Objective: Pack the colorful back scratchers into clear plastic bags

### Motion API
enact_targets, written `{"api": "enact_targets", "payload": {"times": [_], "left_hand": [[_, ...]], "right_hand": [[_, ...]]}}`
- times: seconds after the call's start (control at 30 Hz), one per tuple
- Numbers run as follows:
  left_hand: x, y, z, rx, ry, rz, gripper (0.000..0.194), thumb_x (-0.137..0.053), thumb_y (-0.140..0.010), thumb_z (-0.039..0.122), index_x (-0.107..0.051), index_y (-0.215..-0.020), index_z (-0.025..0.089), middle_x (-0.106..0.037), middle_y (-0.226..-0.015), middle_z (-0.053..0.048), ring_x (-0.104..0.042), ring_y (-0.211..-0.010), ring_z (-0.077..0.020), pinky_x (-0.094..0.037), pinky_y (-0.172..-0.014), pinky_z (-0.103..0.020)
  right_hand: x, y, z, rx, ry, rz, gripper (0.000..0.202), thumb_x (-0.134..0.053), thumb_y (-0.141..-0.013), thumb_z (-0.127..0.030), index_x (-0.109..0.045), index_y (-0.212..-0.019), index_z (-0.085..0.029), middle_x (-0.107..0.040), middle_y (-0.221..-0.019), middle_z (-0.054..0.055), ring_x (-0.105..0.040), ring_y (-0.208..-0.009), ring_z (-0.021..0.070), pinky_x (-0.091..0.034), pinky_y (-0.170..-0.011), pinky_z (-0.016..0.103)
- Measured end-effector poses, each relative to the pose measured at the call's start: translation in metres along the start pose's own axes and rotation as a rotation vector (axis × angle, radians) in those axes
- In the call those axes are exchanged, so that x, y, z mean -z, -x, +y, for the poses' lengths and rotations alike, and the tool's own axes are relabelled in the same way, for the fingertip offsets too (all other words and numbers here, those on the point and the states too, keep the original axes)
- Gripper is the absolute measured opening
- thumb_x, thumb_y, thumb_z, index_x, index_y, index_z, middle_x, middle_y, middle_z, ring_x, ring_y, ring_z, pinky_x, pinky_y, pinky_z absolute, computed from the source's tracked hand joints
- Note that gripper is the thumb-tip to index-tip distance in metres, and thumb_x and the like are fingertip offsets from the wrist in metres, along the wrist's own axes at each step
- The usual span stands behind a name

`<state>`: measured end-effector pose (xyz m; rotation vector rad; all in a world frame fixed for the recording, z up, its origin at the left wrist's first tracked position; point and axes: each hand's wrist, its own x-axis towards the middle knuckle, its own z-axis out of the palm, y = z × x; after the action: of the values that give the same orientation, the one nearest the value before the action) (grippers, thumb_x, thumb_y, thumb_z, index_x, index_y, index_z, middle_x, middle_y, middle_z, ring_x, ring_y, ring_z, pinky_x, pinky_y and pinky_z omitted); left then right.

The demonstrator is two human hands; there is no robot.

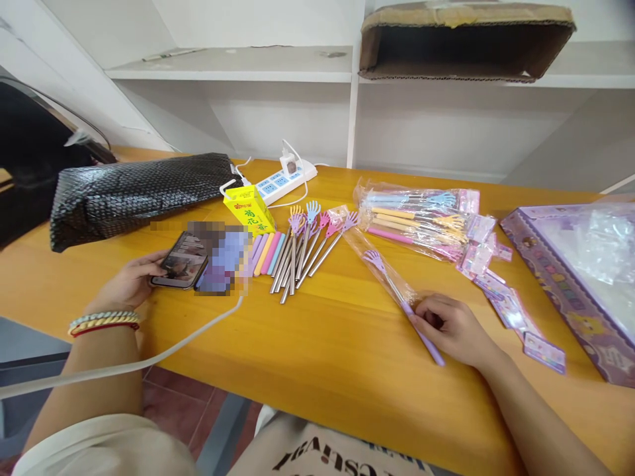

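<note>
On the left side of the table, my left hand [129, 283] is closed around the edge of a phone [179, 259] with its screen lit. My right hand [449, 325] pinches the purple handle of a hand-shaped scratcher [393, 284], whose purple head lies inside a clear plastic sleeve pointing away to the left. Between the two hands lies a pile of metal rods [292, 261] with colourful hand-shaped heads. Beside the pile are several pastel handles [268, 254]. Wrapped scratchers [414, 221] in clear plastic lie farther back, with small printed cards [501, 301] to their right.
A yellow drink carton [249, 210] stands before a white power strip [285, 185]. A black bubble-wrap package [141, 192] lies back left. At the right is an open purple box [560, 287]. A cardboard box [464, 49] sits on the shelf [233, 66]. A white cable [198, 332] crosses the front left.
</note>
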<state>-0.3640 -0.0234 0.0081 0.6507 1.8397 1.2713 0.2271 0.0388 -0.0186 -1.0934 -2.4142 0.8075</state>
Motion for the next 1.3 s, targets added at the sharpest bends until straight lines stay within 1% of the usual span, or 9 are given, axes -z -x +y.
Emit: {"api": "enact_targets", "payload": {"times": [0.1, 0.27, 0.43, 0.6, 0.7, 0.8, 1.0, 1.1, 1.3], "left_hand": [[0.003, -0.002, -0.002, 0.012, 0.038, -0.055, 0.056, -0.063, -0.038, 0.006, -0.069, -0.093, 0.011, -0.071, -0.088, -0.006, -0.063, -0.066, -0.0167, -0.054, -0.056, -0.022], [0.006, -0.004, -0.004, -0.022, 0.054, -0.045, 0.055, -0.062, -0.039, 0.005, -0.069, -0.093, 0.012, -0.071, -0.087, -0.005, -0.063, -0.064, -0.0161, -0.054, -0.055, -0.022], [0.004, -0.004, -0.004, -0.015, 0.011, -0.063, 0.058, -0.072, -0.037, 0.006, -0.067, -0.094, 0.011, -0.071, -0.085, -0.006, -0.064, -0.062, -0.0159, -0.055, -0.057, -0.021], [-0.002, -0.001, -0.004, -0.019, -0.056, -0.112, 0.062, -0.079, -0.042, 0.007, -0.065, -0.102, 0.016, -0.071, -0.09, -0.005, -0.065, -0.066, -0.0153, -0.056, -0.063, -0.021], [-0.004, 0.001, -0.005, -0.04, -0.061, -0.099, 0.06, -0.079, -0.043, 0.008, -0.065, -0.101, 0.015, -0.071, -0.089, -0.004, -0.065, -0.066, -0.0144, -0.056, -0.063, -0.02], [-0.003, 0.0, -0.005, -0.034, -0.026, -0.072, 0.059, -0.076, -0.045, 0.009, -0.065, -0.103, 0.013, -0.071, -0.087, -0.005, -0.065, -0.068, -0.0152, -0.055, -0.062, -0.02], [0.002, -0.004, -0.007, -0.036, -0.004, -0.036, 0.064, -0.068, -0.045, 0.008, -0.063, -0.108, 0.011, -0.071, -0.083, -0.005, -0.064, -0.066, -0.0159, -0.054, -0.058, -0.02], [0.0, -0.004, -0.007, -0.038, -0.021, -0.036, 0.065, -0.071, -0.047, 0.011, -0.062, -0.111, 0.011, -0.071, -0.087, -0.006, -0.065, -0.067, -0.0161, -0.055, -0.059, -0.021], [-0.004, -0.003, -0.008, -0.028, -0.058, -0.066, 0.062, -0.078, -0.049, 0.015, -0.063, -0.109, 0.012, -0.07, -0.091, -0.007, -0.065, -0.068, -0.0148, -0.055, -0.063, -0.02]], "right_hand": [[0.0, 0.0, 0.0, 0.002, 0.001, 0.006, 0.019, -0.05, -0.086, -0.03, -0.058, -0.073, -0.019, -0.054, -0.064, 0.002, -0.046, -0.056, 0.0117, -0.037, -0.056, 0.026], [0.0, 0.0, -0.001, 0.004, -0.008, 0.011, 0.019, -0.05, -0.086, -0.031, -0.058, -0.074, -0.019, -0.055, -0.065, 0.002, -0.046, -0.056, 0.0118, -0.037, -0.056, 0.026], [0.0, 0.0, -0.001, 0.008, -0.002, 0.013, 0.019, -0.05, -0.086, -0.032, -0.058, -0.074, -0.019, -0.054, -0.064, 0.002, -0.046, -0.056, 0.0118, -0.038, -0.056, 0.026], [-0.001, 0.0, 0.001, 0.01, -0.002, 0.018, 0.021, -0.049, -0.086, -0.033, -0.058, -0.074, -0.019, -0.056, -0.065, 0.002, -0.047, -0.056, 0.0118, -0.038, -0.055, 0.026], [-0.001, 0.0, 0.0, 0.005, 0.004, 0.011, 0.021, -0.049, -0.086, -0.033, -0.059, -0.074, -0.019, -0.057, -0.066, 0.003, -0.048, -0.057, 0.0123, -0.038, -0.056, 0.027], [0.0, 0.0, 0.0, 0.0, 0.008, 0.007, 0.02, -0.049, -0.086, -0.033, -0.059, -0.075, -0.019, -0.058, -0.068, 0.003, -0.048, -0.058, 0.0125, -0.038, -0.057, 0.027], [-0.001, 0.0, 0.001, -0.001, 0.001, 0.015, 0.021, -0.049, -0.086, -0.034, -0.058, -0.073, -0.019, -0.057, -0.066, 0.003, -0.048, -0.056, 0.0122, -0.038, -0.055, 0.026], [-0.001, 0.0, 0.001, -0.002, 0.009, 0.014, 0.022, -0.049, -0.086, -0.034, -0.058, -0.073, -0.019, -0.056, -0.064, 0.002, -0.048, -0.055, 0.0121, -0.038, -0.055, 0.026], [-0.001, 0.001, 0.0, -0.013, 0.017, 0.003, 0.019, -0.049, -0.086, -0.031, -0.058, -0.074, -0.019, -0.056, -0.065, 0.002, -0.046, -0.056, 0.0121, -0.038, -0.056, 0.027]]}}
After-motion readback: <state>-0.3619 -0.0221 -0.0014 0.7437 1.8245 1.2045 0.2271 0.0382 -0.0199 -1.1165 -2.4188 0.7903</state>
